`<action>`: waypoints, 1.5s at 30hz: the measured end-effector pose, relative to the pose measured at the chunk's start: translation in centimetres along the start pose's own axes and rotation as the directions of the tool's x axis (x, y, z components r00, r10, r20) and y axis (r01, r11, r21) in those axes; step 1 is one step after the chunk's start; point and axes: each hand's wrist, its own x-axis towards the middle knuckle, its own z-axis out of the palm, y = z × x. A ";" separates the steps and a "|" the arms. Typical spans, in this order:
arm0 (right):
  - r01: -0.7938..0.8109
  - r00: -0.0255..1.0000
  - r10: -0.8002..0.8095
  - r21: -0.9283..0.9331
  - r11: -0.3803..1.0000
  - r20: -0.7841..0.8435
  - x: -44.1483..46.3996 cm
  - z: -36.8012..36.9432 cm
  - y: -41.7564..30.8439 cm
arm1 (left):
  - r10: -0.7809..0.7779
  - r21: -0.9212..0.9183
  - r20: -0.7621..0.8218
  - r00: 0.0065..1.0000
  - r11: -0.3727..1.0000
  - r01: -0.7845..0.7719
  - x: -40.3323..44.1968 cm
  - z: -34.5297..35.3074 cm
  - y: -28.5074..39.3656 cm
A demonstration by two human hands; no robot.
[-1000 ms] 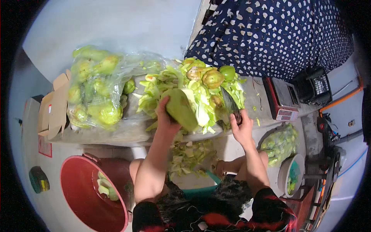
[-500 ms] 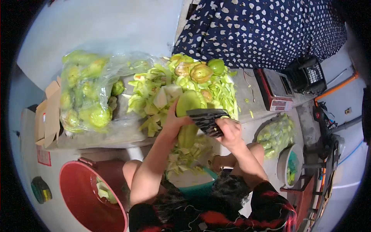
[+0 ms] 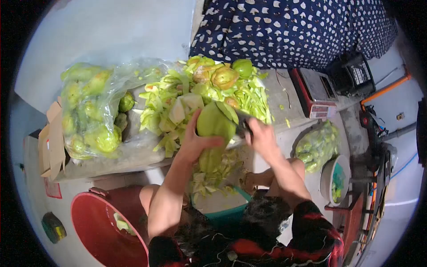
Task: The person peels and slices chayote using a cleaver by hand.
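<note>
A long pale green fruit is upright in my left hand, whose fingers wrap its left side. My right hand is closed on the handle of a dark knife, blurred by motion, with its blade against the fruit's right side. A slice of green skin stands at the fruit's top right. Behind the fruit, a heap of green peelings lies on the ledge, with a brownish-green fruit and a rounder green one on top.
A plastic bag of fruit and a cardboard box stand at left, a red scale and black crate at right. Below are a red bucket, a teal-edged basin, another fruit bag and a pale bucket.
The fruit has gone from tilted to upright in my left hand. My right hand has brought the knife from the peelings to the fruit, and the blade now sits lower along its side.
</note>
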 end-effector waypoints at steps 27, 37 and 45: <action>0.418 0.905 -0.412 0.047 0.907 -0.106 -0.1 -0.7 -3.6 | 0.098 0.008 -0.146 0.984 0.995 -0.098 -0.1 -1.8 -0.6; 0.437 0.898 -0.438 -0.021 0.899 -0.044 0.2 -1.6 -4.3 | 0.177 0.184 -0.197 0.964 0.973 -0.141 -0.5 -0.7 1.2; 0.183 0.982 -0.180 -0.054 0.982 0.050 0.2 -0.8 -3.0 | 0.072 0.129 -0.122 0.990 0.990 -0.056 -0.7 -0.8 2.5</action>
